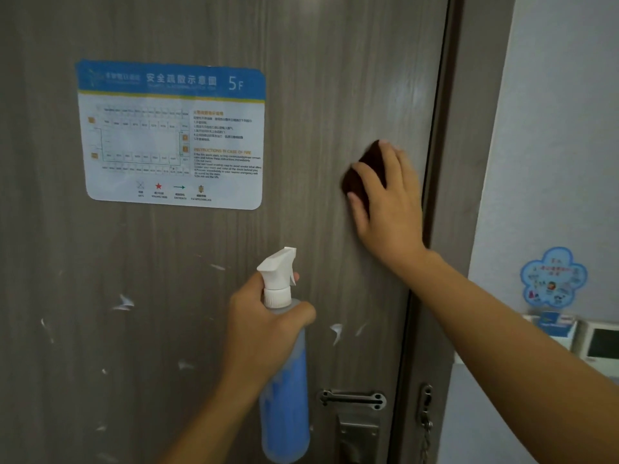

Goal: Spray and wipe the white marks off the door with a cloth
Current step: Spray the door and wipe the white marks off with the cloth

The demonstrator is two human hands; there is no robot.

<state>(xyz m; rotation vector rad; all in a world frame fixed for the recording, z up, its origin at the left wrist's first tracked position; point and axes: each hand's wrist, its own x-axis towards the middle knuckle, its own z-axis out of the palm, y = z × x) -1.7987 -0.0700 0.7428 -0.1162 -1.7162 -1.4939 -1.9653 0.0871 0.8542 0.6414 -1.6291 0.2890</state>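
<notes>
A grey wood-grain door [301, 78] fills most of the view. White marks [123, 303] are scattered over its lower half, with more white marks [336, 330] near the bottle. My right hand [385, 202] lies flat against the door near its right edge, pressing a dark brown cloth [363, 169] onto the surface. My left hand [264, 323] grips the neck of a spray bottle [284, 390] with blue liquid and a white trigger head, held upright close to the door.
A blue and white evacuation plan sticker [170, 132] covers the door's upper left. A metal door guard and handle [353, 401] sit at the bottom, with a chain latch [426, 416] on the frame. The wall at right carries a blue flower sticker [552, 279] and wall panels [599, 343].
</notes>
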